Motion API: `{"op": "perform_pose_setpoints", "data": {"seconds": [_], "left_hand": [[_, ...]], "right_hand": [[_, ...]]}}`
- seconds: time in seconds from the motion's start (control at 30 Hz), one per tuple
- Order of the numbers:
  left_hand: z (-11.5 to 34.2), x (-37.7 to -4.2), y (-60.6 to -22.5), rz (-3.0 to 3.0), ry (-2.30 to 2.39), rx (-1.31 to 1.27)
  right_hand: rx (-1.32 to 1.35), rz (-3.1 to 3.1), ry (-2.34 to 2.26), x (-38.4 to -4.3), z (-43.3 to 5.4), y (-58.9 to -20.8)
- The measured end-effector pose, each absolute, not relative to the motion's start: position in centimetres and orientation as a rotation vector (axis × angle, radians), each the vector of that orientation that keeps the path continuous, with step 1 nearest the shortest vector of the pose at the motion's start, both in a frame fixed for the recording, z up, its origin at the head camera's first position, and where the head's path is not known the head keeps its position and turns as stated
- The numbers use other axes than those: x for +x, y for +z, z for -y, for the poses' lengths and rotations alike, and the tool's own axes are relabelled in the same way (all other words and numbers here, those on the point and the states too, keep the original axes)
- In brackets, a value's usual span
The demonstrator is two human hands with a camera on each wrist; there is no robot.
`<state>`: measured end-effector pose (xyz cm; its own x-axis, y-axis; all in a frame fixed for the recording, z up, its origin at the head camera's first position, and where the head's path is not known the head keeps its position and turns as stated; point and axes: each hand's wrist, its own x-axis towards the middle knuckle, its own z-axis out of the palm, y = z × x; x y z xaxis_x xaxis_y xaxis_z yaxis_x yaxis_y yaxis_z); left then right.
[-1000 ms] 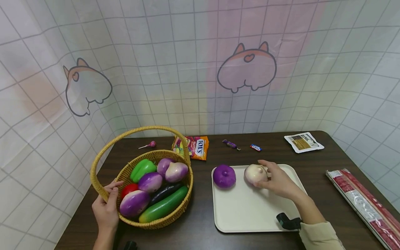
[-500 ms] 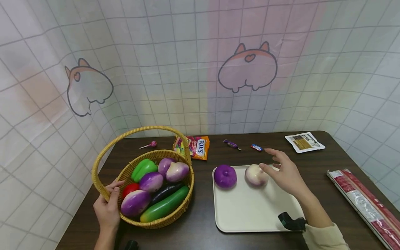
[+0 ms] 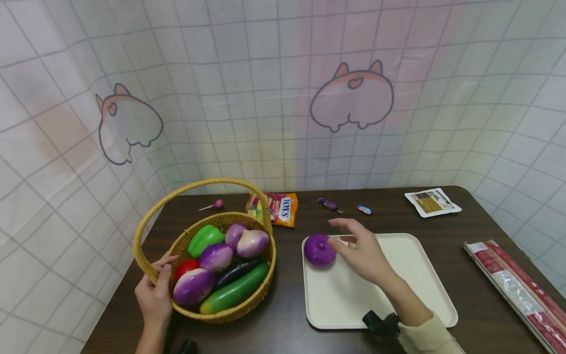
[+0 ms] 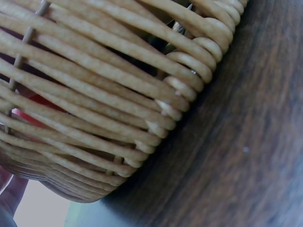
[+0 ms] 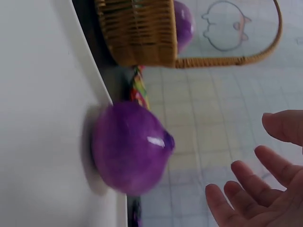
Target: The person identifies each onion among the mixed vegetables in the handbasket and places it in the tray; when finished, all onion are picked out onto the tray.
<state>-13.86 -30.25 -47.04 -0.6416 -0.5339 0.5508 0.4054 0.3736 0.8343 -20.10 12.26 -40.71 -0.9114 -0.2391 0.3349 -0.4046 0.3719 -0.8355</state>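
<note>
A yellow wicker basket (image 3: 208, 319) with a tall hoop handle stands at the left. My left hand (image 3: 154, 297) grips its left rim beside the handle's foot, thumb over the edge. Inside are a green bell pepper (image 3: 206, 239), a red tomato (image 3: 186, 267), a cucumber (image 3: 234, 290), a dark eggplant (image 3: 236, 272) and several purple-and-white vegetables. On the cream tray (image 3: 336, 309) sits a round purple onion (image 3: 319, 250). Over the tray, my right hand (image 3: 364, 255) reaches towards it with spread, relaxed fingers, holding nothing visible. In the head view this hand hides the whitish onion's spot.
Along the table's back lie a lollipop (image 3: 218, 203), an orange-and-pink candy bag (image 3: 285, 209), a purple-wrapped candy (image 3: 328, 204), a small blue candy (image 3: 364, 209) and a white packet (image 3: 433, 202). A long red-and-clear package (image 3: 508, 290) lies at the right edge.
My right hand has let go of the whitish onion, lifted off it and moved left to the purple onion. The left hand stays on the basket rim.
</note>
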Motion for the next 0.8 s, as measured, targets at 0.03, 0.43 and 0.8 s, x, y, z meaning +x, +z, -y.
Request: {"op": "perform_pose_setpoints", "data": {"seconds": [0.03,0.43,0.8], "left_hand": [[30.2,-13.9,-47.1,1.787,-1.406,0.116],[30.3,-13.8,-47.4,1.795,-1.388,0.128],[30.2,-13.9,-47.2,1.795,-1.383,0.116]], "right_hand": [[0.599,2.463,1.578,-20.1,-11.7,-40.8],[0.639,2.483,1.683,-19.5,-4.5,-41.5],[0.755,2.488,1.641,-19.5,-0.6,-41.3]]}}
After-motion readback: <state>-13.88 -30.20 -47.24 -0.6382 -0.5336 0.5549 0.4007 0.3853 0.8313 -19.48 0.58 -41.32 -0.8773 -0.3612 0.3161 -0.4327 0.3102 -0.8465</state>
